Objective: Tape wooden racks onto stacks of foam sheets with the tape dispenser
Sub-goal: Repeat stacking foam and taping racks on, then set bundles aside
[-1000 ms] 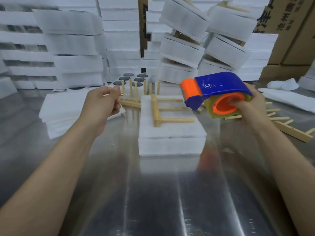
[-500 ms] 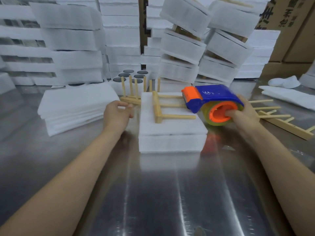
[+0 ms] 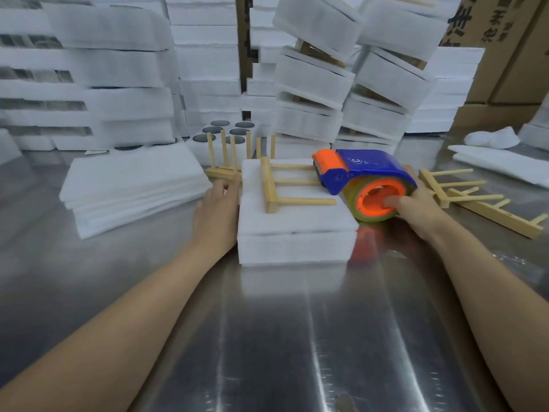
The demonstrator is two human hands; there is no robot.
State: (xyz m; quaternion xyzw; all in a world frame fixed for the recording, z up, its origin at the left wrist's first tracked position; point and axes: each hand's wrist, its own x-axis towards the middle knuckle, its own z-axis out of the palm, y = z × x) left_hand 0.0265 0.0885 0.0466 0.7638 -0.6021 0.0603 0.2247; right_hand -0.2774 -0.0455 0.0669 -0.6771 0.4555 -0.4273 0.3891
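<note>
A wooden rack [image 3: 271, 185] lies flat on a small stack of white foam sheets [image 3: 297, 230] in the middle of the steel table. My right hand [image 3: 423, 208] grips the blue and orange tape dispenser [image 3: 367, 173], thumb inside the orange core. The dispenser sits at the stack's right edge with its orange nose over the rack's pegs. My left hand [image 3: 217, 211] rests against the stack's left side, fingers stretched forward. No tape strip is plainly visible.
A second rack [image 3: 227, 166] stands upright behind the stack. More racks [image 3: 478, 199] lie to the right. A pile of loose foam sheets [image 3: 133, 185] sits on the left. Wrapped foam bundles [image 3: 312, 84] and cardboard boxes [image 3: 511, 55] wall the back. The steel table [image 3: 297, 337] stretches toward me.
My left hand dropped from a raised pinch down to the stack's left side. My right hand lowered the dispenser from mid-air onto the stack's right edge.
</note>
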